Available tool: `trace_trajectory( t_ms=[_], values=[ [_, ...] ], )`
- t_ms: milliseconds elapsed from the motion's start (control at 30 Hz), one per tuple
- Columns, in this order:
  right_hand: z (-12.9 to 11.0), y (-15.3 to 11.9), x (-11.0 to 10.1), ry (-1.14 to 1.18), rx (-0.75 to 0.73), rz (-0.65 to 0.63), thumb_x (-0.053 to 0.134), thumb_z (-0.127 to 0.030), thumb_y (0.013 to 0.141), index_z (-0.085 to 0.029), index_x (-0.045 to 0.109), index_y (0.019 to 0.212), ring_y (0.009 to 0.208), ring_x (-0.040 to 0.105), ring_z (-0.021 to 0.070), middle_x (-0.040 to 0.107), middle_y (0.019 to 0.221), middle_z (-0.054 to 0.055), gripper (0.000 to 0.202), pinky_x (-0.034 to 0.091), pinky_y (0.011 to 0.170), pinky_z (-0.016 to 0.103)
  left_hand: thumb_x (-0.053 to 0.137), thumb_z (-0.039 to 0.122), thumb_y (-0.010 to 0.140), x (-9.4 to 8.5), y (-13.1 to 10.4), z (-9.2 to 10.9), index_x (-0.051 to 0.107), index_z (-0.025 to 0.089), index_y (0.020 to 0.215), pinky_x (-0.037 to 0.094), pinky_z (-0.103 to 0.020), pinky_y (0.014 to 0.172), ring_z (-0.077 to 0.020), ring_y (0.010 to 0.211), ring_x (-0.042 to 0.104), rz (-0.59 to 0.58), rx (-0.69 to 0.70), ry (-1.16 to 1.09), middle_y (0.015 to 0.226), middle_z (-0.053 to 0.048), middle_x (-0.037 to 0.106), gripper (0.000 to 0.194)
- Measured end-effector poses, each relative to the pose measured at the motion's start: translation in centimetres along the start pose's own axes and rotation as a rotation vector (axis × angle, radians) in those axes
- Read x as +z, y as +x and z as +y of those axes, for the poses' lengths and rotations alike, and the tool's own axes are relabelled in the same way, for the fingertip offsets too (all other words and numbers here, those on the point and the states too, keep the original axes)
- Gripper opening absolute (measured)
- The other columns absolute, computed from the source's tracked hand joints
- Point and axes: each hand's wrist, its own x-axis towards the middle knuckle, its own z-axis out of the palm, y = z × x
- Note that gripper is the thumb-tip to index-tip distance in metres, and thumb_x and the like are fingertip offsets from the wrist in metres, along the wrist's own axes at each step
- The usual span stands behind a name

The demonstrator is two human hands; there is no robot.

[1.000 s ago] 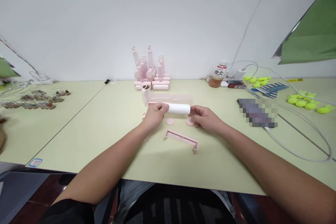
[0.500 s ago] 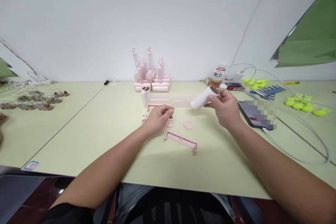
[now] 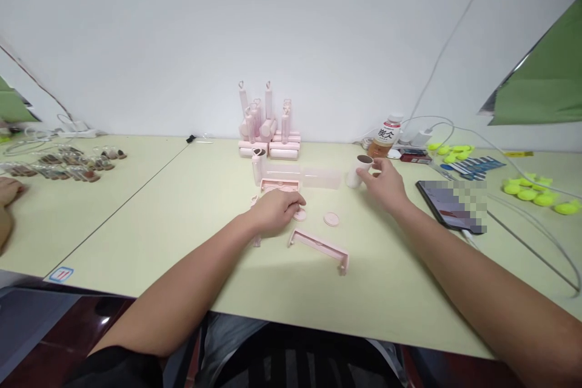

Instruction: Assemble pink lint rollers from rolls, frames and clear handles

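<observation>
Seemingly upright, white roll (image 3: 355, 175), hollow end (image 3: 364, 159) up

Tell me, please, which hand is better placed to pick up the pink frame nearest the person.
Probably the left hand: it looks closer to the pink frame and seems to hold nothing, while the right hand is at the white roll.

The left hand (image 3: 275, 213) partly covers a disc (image 3: 300, 216); contact is unclear. The right hand (image 3: 385, 185) hides part of the roll (image 3: 357, 174). Forearms (image 3: 200, 279) block stretches of the table's (image 3: 345, 315) front edge. Near its back edge, small print on the bottle (image 3: 385, 135) is unreadable. The phone (image 3: 434, 206) has a pixelated screen. A co-worker's hand (image 3: 8, 190) is cut off at left.
</observation>
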Motion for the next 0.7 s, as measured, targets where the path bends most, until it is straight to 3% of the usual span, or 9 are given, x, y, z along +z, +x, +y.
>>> trace_trajectory(
  t_ms=[67, 100, 200, 267, 333, 433, 533, 633, 700],
  values=[
    [-0.9, -1.9, -0.5, -0.096, -0.186, 0.072, 0.059, -0.039, 0.082, -0.015, 0.061, 0.115, 0.098, 0.062, 0.0298, 0.063, 0.119, 0.017, 0.041, 0.050, 0.085, 0.046, 0.046, 0.021, 0.089, -0.2, -0.1, -0.1, 0.073, 0.026, 0.101, 0.044, -0.031, 0.069, -0.0240, 0.086, 0.065, -0.046, -0.007, 0.031, 0.097, -0.004, 0.075, 0.031],
    [-1.5, -3.0, -0.6, -0.106, -0.297, 0.031, 0.055, -0.036, 0.084, -0.016, 0.063, 0.110, 0.095, 0.062, 0.0287, 0.065, 0.114, 0.016, 0.033, 0.050, 0.084, 0.044, 0.046, 0.021, 0.089, -0.3, -0.1, 0.0, 0.073, 0.026, 0.101, 0.044, -0.031, 0.069, -0.0241, 0.086, 0.065, -0.067, -0.010, 0.037, 0.097, -0.004, 0.075, 0.031],
    [-3.7, -6.6, -0.6, -0.146, -0.544, -0.350, 0.049, -0.026, 0.087, -0.020, 0.068, 0.101, 0.092, 0.065, 0.0253, 0.070, 0.102, 0.011, 0.024, 0.049, 0.083, 0.037, 0.046, 0.022, 0.089, -0.2, -0.1, 0.1, 0.072, 0.024, 0.105, 0.047, -0.031, 0.073, -0.0239, 0.090, 0.066, -0.103, -0.034, 0.025, 0.102, -0.004, 0.074, 0.031],
    [-4.8, -8.2, -0.3, -0.218, -0.588, -0.564, 0.046, -0.018, 0.087, -0.020, 0.070, 0.101, 0.094, 0.065, 0.0245, 0.071, 0.103, 0.010, 0.028, 0.048, 0.083, 0.035, 0.044, 0.024, 0.092, 0.0, 0.0, 0.2, 0.070, 0.024, 0.110, 0.049, -0.031, 0.079, -0.0227, 0.095, 0.066, -0.135, -0.042, 0.001, 0.105, -0.003, 0.074, 0.032],
    [-5.3, -8.9, 0.1, -0.261, -0.579, -0.689, 0.042, -0.013, 0.087, -0.019, 0.071, 0.101, 0.093, 0.065, 0.0229, 0.072, 0.103, 0.008, 0.033, 0.047, 0.081, 0.033, 0.042, 0.026, 0.094, 0.3, 0.2, 0.2, 0.067, 0.024, 0.116, 0.049, -0.030, 0.087, -0.0207, 0.103, 0.065, -0.178, -0.023, -0.020, 0.111, -0.001, 0.073, 0.033],
    [-5.1, -8.7, 0.8, -0.249, -0.556, -0.709, 0.040, -0.008, 0.087, -0.019, 0.070, 0.106, 0.090, 0.064, 0.0206, 0.072, 0.101, 0.006, 0.038, 0.046, 0.079, 0.030, 0.040, 0.027, 0.096, 0.7, 0.6, 0.1, 0.064, 0.025, 0.122, 0.046, -0.029, 0.096, -0.0182, 0.112, 0.062, -0.222, 0.023, -0.034, 0.121, 0.001, 0.070, 0.035],
    [-4.6, -8.0, 1.3, -0.224, -0.571, -0.669, 0.040, -0.006, 0.087, -0.018, 0.069, 0.114, 0.095, 0.063, 0.0206, 0.071, 0.106, 0.007, 0.041, 0.046, 0.083, 0.030, 0.038, 0.027, 0.096, 0.6, 1.0, 0.3, 0.062, 0.026, 0.125, 0.046, -0.029, 0.095, -0.0180, 0.113, 0.061, -0.190, 0.040, -0.017, 0.124, 0.001, 0.068, 0.038],
    [-4.3, -7.8, 1.7, -0.276, -0.646, -0.696, 0.041, -0.004, 0.084, -0.019, 0.070, 0.117, 0.101, 0.061, 0.0223, 0.068, 0.108, 0.010, 0.046, 0.045, 0.089, 0.032, 0.039, 0.032, 0.096, -0.4, 0.8, 0.9, 0.067, 0.024, 0.114, 0.047, -0.029, 0.085, -0.0192, 0.102, 0.063, -0.131, 0.028, 0.033, 0.113, -0.001, 0.071, 0.034],
    [-4.3, -7.8, 2.0, -0.332, -0.692, -0.728, 0.041, -0.001, 0.082, -0.020, 0.071, 0.117, 0.101, 0.060, 0.0233, 0.066, 0.105, 0.010, 0.050, 0.045, 0.089, 0.033, 0.043, 0.041, 0.094, -1.3, 0.3, 1.5, 0.069, 0.022, 0.105, 0.046, -0.029, 0.075, -0.0187, 0.089, 0.064, -0.173, 0.003, 0.041, 0.099, -0.002, 0.072, 0.034]
  ],
)
